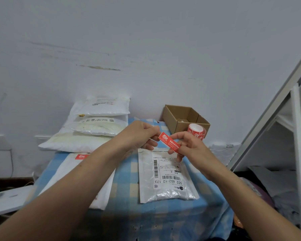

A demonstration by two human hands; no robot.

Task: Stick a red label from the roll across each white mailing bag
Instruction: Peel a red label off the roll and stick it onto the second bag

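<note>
A red label [170, 141] with white print is stretched in the air between both hands. My left hand [140, 134] pinches its left end and my right hand [188, 145] pinches its right end. Just below them a white mailing bag [167, 192] with a barcode sheet lies flat on the blue checked table [127, 180]. Another white bag [101, 193] lies at the left under my left forearm, with a red label [81, 156] stuck at its top. The roll of red labels [196, 131] stands behind my right hand.
A stack of white mailing bags [94, 126] leans against the wall at the back left. An open cardboard box [182, 117] sits at the back right. A white shelf frame [297, 140] stands at the right. A white device [9, 199] lies on the floor, left.
</note>
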